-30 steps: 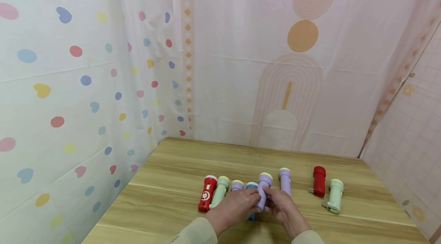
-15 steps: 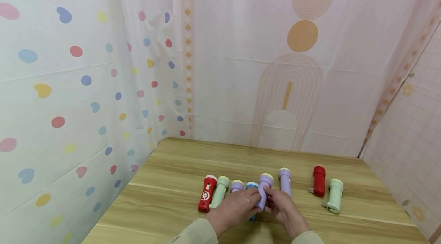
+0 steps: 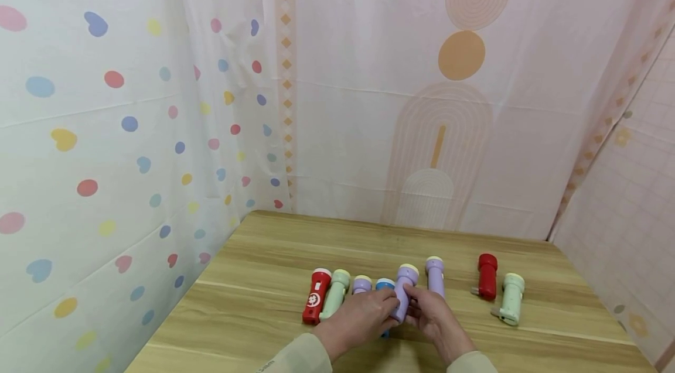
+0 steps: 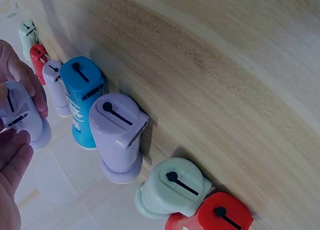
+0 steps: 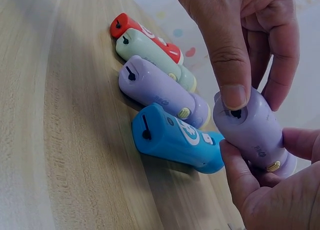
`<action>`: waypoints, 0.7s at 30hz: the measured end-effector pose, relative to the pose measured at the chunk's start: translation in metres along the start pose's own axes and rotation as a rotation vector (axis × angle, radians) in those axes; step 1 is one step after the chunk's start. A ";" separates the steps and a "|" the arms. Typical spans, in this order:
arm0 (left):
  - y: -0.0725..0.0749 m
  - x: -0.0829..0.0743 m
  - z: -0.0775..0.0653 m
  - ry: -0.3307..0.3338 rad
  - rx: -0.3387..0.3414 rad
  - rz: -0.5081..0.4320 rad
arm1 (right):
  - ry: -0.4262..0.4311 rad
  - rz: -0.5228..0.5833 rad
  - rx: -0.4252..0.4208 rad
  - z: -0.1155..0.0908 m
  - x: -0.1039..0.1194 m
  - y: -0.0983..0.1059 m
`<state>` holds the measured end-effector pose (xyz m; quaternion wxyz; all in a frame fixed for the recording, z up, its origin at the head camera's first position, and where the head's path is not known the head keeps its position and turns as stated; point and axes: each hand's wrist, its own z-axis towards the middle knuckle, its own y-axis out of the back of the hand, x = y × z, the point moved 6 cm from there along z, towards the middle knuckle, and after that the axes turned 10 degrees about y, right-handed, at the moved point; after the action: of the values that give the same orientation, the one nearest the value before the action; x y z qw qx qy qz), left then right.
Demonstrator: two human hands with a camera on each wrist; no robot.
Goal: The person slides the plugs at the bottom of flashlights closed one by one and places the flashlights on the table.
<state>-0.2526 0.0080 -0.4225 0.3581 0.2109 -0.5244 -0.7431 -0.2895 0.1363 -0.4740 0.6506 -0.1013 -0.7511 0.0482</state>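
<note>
Both hands hold a purple flashlight point(image 3: 405, 285) over the table, its yellow-rimmed head pointing away. My left hand point(image 3: 358, 315) grips its tail end, and in the right wrist view the thumb point(image 5: 235, 96) presses beside a dark slot there. My right hand point(image 3: 439, 321) holds the barrel between thumb and fingers. Just behind the hands lies a blue flashlight point(image 5: 175, 140), partly covered by them in the head view. Left of it are a second purple flashlight point(image 4: 117, 135), a pale green one point(image 3: 336, 294) and a red one point(image 3: 317, 295), in a row.
Right of the hands lies another purple flashlight point(image 3: 435, 275). Further right are a red flashlight point(image 3: 487, 277) and a pale green flashlight point(image 3: 512, 298), each with a small tab sticking out near its tail. Patterned curtains point(image 3: 343, 98) stand behind and beside the wooden table point(image 3: 237, 303).
</note>
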 end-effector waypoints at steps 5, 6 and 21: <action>0.001 0.001 0.000 -0.008 0.013 0.012 | -0.011 -0.014 -0.004 0.001 0.001 0.001; 0.000 0.001 0.001 -0.014 0.010 0.016 | -0.012 -0.016 -0.005 0.001 0.002 0.001; -0.001 0.000 -0.006 -0.068 -0.031 0.036 | 0.015 -0.035 -0.025 0.003 0.003 0.008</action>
<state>-0.2493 0.0043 -0.4252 0.3565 0.1705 -0.5283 -0.7515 -0.2918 0.1444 -0.4734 0.6557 -0.0967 -0.7484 0.0266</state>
